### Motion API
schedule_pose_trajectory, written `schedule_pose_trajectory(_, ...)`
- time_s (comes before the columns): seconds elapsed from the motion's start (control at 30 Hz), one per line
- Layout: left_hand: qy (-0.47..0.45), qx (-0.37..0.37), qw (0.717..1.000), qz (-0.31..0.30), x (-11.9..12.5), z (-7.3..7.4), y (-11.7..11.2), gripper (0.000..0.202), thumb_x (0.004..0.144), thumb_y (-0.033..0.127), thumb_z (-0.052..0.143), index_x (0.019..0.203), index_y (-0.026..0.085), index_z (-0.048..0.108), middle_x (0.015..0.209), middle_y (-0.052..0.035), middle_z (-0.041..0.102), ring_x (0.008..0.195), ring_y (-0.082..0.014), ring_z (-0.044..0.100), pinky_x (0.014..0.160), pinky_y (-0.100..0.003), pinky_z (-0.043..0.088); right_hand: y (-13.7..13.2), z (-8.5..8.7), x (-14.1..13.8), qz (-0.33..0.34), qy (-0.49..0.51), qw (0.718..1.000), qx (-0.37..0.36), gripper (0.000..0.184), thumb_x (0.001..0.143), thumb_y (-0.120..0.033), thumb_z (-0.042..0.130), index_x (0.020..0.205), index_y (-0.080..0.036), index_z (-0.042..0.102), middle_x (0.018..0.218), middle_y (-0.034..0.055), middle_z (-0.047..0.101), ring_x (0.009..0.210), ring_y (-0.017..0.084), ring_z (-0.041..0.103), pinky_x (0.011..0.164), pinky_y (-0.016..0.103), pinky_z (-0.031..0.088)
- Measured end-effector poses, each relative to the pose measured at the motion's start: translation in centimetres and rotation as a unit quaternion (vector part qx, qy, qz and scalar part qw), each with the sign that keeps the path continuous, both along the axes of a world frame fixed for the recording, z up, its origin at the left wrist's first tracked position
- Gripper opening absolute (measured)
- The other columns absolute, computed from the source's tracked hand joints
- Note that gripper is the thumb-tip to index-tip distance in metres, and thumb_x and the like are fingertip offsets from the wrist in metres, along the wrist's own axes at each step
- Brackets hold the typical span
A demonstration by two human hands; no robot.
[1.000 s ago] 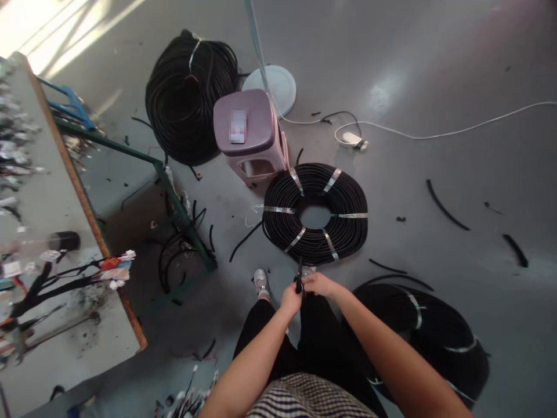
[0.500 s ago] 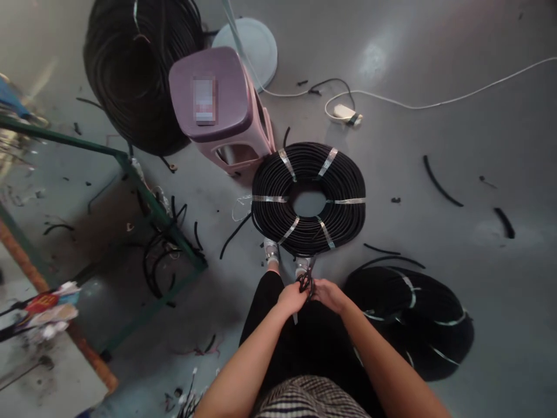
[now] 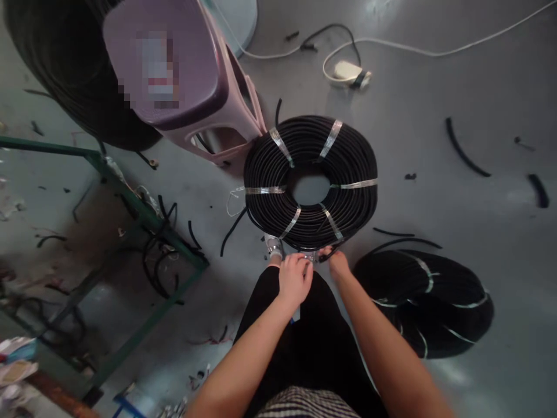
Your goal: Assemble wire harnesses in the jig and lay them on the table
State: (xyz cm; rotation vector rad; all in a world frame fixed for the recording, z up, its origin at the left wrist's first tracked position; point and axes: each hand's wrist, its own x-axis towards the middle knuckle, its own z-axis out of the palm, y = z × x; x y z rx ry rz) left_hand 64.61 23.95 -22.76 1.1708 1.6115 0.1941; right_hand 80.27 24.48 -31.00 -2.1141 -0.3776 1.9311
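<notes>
A large coil of black cable (image 3: 352, 203), bound by several clear straps, lies on the floor before my feet. At its near edge, my right hand (image 3: 338, 262) is closed with its fingertips on a black cable end (image 3: 325, 257). My left hand (image 3: 296, 277) is back-up above my knees, just short of the coil, its fingers bent down and together. What lies under its palm is hidden. A small pale piece (image 3: 296, 314) shows below its wrist against my black trousers. The scissors do not show now.
A pink and purple stool (image 3: 191, 69) stands beyond the coil to the left, by a bigger dark coil (image 3: 65, 69). At right lies another strapped black coil (image 3: 461, 278). A green metal frame (image 3: 152, 322), a white cord (image 3: 404, 52) and cable offcuts (image 3: 465, 148) are around.
My hands have separated: the right moved forward to the coil's edge, the left turned over near the knees. The black-handled scissors have gone from sight. My view has moved closer to the floor.
</notes>
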Motion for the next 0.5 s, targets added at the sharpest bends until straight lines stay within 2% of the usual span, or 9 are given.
schedule_pose_trajectory(0.07,0.02,0.008,1.0,-0.021,-0.1,-3.8,1.9,0.03,0.097,0.031,0.042,0.099,0.018,0.069,0.111,-0.0138,0.065,0.11,-0.0276,0.056,0.104,-0.04,0.039,1.6,-2.8,1.5,0.002,-0.017,1.0,-0.024,0.034,0.064,-0.047,0.066,0.07,-0.019,0.047,0.065,0.0032,0.058,0.058,0.013,0.051,0.054,0.025,0.043)
schedule_pose_trajectory(0.13,0.068,-0.025,0.997,-0.02,-0.1,-8.9,4.0,0.031,0.097,0.023,0.039,0.108,0.016,0.067,0.112,-0.0148,0.064,0.111,-0.0265,0.057,0.102,-0.037,0.041,2.6,-5.1,2.5,0.017,-0.008,0.999,-0.05,0.029,0.061,-0.039,0.07,0.07,-0.018,0.051,0.061,0.0021,0.057,0.051,0.011,0.046,0.048,0.024,0.038)
schedule_pose_trajectory(0.2,0.132,-0.076,0.988,-0.019,0.0,-13.8,5.7,0.033,0.095,0.022,0.044,0.122,0.013,0.06,0.122,-0.0172,0.06,0.114,-0.0274,0.058,0.099,-0.037,0.043,3.1,-6.9,2.9,0.039,0.02,0.996,-0.073,0.028,0.058,-0.035,0.074,0.066,-0.017,0.054,0.054,0.0004,0.053,0.048,0.01,0.044,0.046,0.024,0.035)
schedule_pose_trajectory(0.27,0.179,-0.123,0.976,-0.021,0.3,-17.5,6.5,0.039,0.094,0.026,0.049,0.13,0.014,0.053,0.128,-0.0183,0.058,0.112,-0.0282,0.06,0.094,-0.037,0.045,3.3,-8.2,3.0,0.066,0.057,0.993,-0.085,0.031,0.058,-0.038,0.076,0.06,-0.016,0.054,0.048,-0.0007,0.049,0.046,0.01,0.042,0.046,0.024,0.034)
schedule_pose_trajectory(0.3,0.19,-0.142,0.971,-0.022,0.5,-18.7,6.4,0.041,0.093,0.029,0.052,0.131,0.015,0.051,0.126,-0.0178,0.059,0.11,-0.028,0.061,0.091,-0.036,0.046,3.3,-8.7,2.9,0.087,0.077,0.989,-0.087,0.034,0.059,-0.04,0.078,0.058,-0.016,0.054,0.047,-0.0009,0.048,0.046,0.01,0.041,0.047,0.024,0.034)
schedule_pose_trajectory(0.37,0.195,-0.181,0.964,-0.027,0.8,-19.8,5.7,0.037,0.092,0.032,0.055,0.127,0.018,0.052,0.115,-0.0152,0.065,0.103,-0.0269,0.064,0.087,-0.035,0.046,3.3,-9.5,3.0,0.134,0.108,0.981,-0.094,0.039,0.061,-0.047,0.079,0.058,-0.015,0.056,0.045,-0.0013,0.046,0.046,0.009,0.041,0.047,0.024,0.034)
schedule_pose_trajectory(0.43,0.192,-0.207,0.958,-0.051,0.7,-19.7,4.6,0.027,0.093,0.034,0.054,0.115,0.019,0.058,0.103,-0.0129,0.069,0.098,-0.0267,0.064,0.085,-0.036,0.046,3.2,-10.2,3.2,0.187,0.124,0.967,-0.12,0.044,0.063,-0.054,0.078,0.06,-0.015,0.057,0.044,-0.0015,0.045,0.046,0.01,0.041,0.045,0.024,0.032)
schedule_pose_trajectory(0.5,0.195,-0.188,0.959,-0.087,0.2,-19.1,3.6,0.022,0.096,0.035,0.047,0.102,0.02,0.062,0.101,-0.0122,0.069,0.101,-0.0273,0.062,0.087,-0.037,0.044,3.1,-10.6,3.2,0.237,0.14,0.949,-0.155,0.047,0.065,-0.06,0.076,0.062,-0.015,0.06,0.045,-0.001,0.046,0.044,0.01,0.04,0.043,0.024,0.029)
